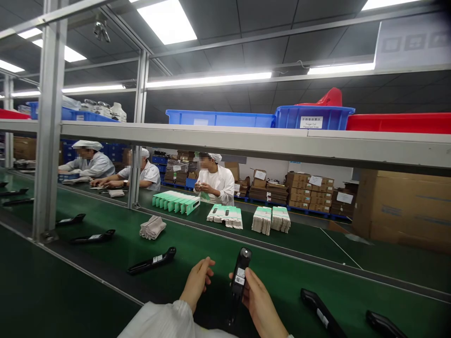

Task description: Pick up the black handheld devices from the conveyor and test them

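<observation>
My right hand (260, 300) is closed around a long black handheld device (237, 292) and keeps it upright over the green belt. White labels are stuck on its side, and a round shiny spot shows at its top end. To the left of it, apart from the device, my left hand (198, 282) has its fingers loosely stretched and nothing in them. A similar black device (152, 261) lies on the belt further left. On the right side another black device (321, 313) lies at a slant.
Beyond the belt stand green-and-white cartons (176, 202) and stacks of folded boxes (261, 219). A folded cloth (152, 227) lies near a metal post (135, 178). Overhead, a shelf (225, 138) carries blue bins (220, 118). Several people in white work opposite.
</observation>
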`<state>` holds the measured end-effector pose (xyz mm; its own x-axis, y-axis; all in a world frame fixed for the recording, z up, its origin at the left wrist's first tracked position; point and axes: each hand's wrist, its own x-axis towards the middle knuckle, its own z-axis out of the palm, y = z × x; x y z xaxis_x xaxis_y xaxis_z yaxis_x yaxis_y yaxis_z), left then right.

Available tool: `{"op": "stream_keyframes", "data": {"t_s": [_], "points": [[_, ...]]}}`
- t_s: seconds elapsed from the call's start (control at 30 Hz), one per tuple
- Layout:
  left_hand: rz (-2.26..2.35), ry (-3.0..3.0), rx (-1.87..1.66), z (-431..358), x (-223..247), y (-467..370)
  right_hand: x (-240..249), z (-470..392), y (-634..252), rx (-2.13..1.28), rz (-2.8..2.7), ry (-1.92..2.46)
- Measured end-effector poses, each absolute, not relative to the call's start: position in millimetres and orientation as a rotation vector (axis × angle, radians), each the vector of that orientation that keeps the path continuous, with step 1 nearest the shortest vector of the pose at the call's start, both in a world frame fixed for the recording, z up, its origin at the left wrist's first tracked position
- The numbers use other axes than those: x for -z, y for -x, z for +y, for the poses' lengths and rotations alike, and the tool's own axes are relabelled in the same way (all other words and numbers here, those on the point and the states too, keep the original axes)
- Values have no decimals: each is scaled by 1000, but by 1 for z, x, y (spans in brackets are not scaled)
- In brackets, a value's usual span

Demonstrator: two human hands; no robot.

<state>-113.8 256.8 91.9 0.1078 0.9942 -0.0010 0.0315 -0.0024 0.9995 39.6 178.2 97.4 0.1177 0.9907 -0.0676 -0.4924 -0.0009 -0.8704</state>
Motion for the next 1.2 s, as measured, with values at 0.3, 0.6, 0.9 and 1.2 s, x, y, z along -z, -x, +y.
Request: {"op": "stream_keyframes", "data": {"t_s": [0.3, 0.6, 0.9, 1.2], "points": [[1153, -1512, -1010, 256, -90, 110, -100, 175, -42, -1368, -717, 913], [1168, -1627, -999, 256, -88, 109, -97, 179, -44, -1363, -682, 932], [1153, -1656, -1037, 255, -89, 108, -91, 183, -48, -1178, -774, 1130], [1873, -2138, -772, 271, -104, 153, -101, 176, -49, -1286, -679, 1015]]}}
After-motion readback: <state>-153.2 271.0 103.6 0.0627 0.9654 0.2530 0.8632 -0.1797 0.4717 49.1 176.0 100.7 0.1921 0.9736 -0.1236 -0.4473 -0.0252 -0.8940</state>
